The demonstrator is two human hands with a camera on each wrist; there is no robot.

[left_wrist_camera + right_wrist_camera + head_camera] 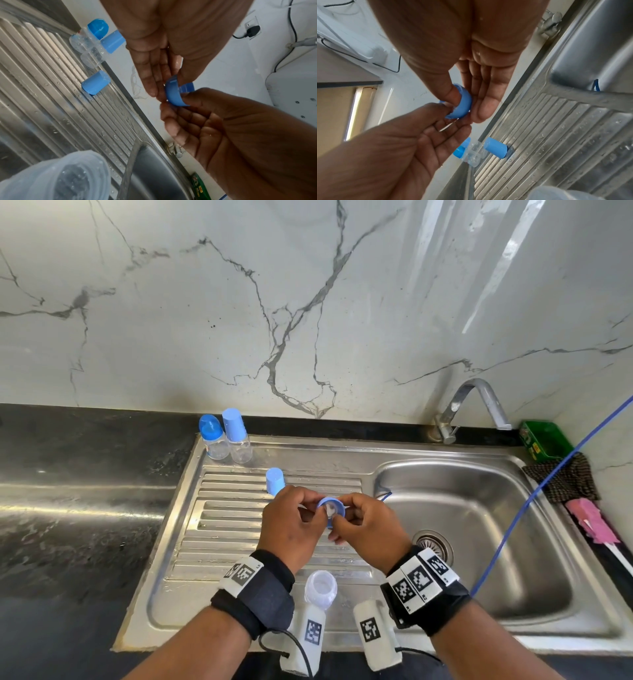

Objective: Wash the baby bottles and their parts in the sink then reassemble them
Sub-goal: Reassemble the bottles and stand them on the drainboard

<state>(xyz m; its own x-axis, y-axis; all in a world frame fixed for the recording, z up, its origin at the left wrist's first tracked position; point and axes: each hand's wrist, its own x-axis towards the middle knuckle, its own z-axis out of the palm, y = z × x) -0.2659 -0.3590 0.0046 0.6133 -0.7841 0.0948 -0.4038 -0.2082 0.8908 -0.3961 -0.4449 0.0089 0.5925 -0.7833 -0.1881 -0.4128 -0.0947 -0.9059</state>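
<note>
Bright daylight fills all views. Glare streaks the glossy white marble wall and the ribbed steel drainboard. Wrist views bend strongly at the edges; the nearby clear plastic bottle is blurred.

Readable text: none you can make out in any view.
Wrist bands: you only get black-and-white square marker patterns, no letters legible.
White camera pods: same square markers, no words.
Green box: you see yellow and red print on it, too small and blurred to read.
Bottles: any markings unreadable.
</note>
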